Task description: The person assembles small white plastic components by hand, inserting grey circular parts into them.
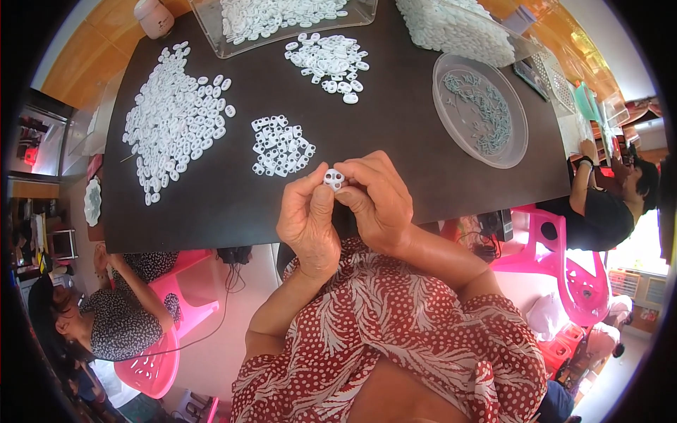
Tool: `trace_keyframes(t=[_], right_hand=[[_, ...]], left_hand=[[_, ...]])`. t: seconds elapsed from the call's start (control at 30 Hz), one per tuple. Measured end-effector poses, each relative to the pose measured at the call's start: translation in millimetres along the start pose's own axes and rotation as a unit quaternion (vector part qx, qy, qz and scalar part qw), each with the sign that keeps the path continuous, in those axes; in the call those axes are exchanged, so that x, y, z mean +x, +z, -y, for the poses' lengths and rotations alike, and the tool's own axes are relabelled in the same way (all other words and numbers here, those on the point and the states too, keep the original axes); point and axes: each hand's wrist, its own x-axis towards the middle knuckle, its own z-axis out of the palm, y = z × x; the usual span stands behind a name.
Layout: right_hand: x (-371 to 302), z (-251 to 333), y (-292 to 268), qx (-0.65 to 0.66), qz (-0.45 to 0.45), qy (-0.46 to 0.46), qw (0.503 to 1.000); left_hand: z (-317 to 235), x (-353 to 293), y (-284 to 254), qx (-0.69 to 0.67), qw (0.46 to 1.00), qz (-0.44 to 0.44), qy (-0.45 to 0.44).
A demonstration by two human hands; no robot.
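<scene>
Just over the table's near edge, my left hand and my right hand pinch a small white plastic cord lock between thumbs and fingertips. Several dark holes show in its rounded face; its sides are covered by the fingers. Beyond my left hand lies a small pile of squarish white pieces with holes. Farther left spreads a large pile of oval white pieces. Another heap of white pieces sits farther back, in front of a transparent bin full of similar ones.
A round transparent tray on the right holds small grey-green springs. Behind it stands a heaped container of white pieces. A white jar is at the far left. People sit on pink chairs at left and right.
</scene>
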Motion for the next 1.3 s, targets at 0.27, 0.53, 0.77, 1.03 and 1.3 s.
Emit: trace_keyframes(t=[0.27,0.53,0.77,1.03,1.3], right_hand=[[1.3,3.9,1.6,-0.007,0.009,0.005,1.0],[0.9,3.2,2.1,0.005,0.006,0.017,1.0],[-0.7,-1.5,5.4,0.006,-0.005,-0.004,1.0],[-3.5,0.6,5.7,0.005,0.008,0.039,0.999],[-1.7,7.5,-0.2,0.035,0.024,0.091,0.995]], left_hand=[[-5.4,-1.8,4.5,0.012,1.0,-0.027,-0.004],[-1.5,-0.9,-0.3,0.015,1.0,-0.016,-0.002],[4.3,-1.5,-4.2,0.034,0.999,-0.014,0.0],[5.6,0.3,-4.9,0.031,0.999,-0.012,-0.013],[-9.8,5.9,-2.7,0.057,0.998,0.002,-0.038]])
